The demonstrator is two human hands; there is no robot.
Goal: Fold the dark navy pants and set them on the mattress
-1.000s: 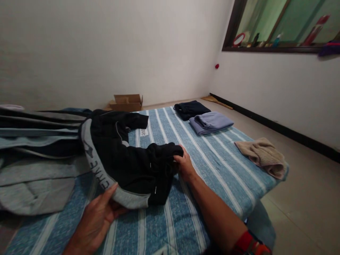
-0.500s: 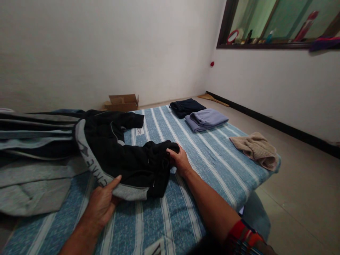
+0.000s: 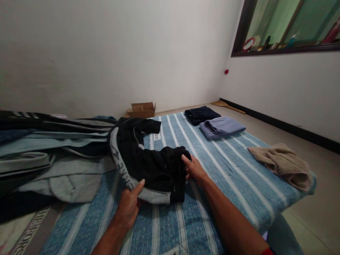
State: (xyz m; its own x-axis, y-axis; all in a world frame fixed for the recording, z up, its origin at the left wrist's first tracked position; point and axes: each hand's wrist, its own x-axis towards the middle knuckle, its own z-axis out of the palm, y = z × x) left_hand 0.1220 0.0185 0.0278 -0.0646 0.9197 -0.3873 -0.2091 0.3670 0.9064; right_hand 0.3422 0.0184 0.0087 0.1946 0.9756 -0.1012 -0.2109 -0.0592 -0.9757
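Observation:
Black sweatpants (image 3: 156,166) with a grey lettered side band lie partly bunched on the blue striped bed cover (image 3: 228,177). My left hand (image 3: 130,203) pinches the near edge by the grey band, thumb on top and fingers hidden beneath. At the gathered end, where white cord tips show, my right hand (image 3: 193,168) is closed on the black cloth. One leg stretches away toward the far edge of the bed. Directly left of the sweatpants lies a heap of clothes (image 3: 66,138), with a grey garment (image 3: 77,182) at its near side.
Beyond my right hand lie folded dark trousers (image 3: 202,115) and a folded lavender garment (image 3: 221,127). A beige ribbed cloth (image 3: 283,164) rests at the bed's right corner. A cardboard box (image 3: 142,109) stands by the wall, and a broom (image 3: 228,106) lies on the floor.
The view has turned left, so everything sits further right and more of the clothes heap shows. Both hands keep their hold on the sweatpants, which look almost unchanged.

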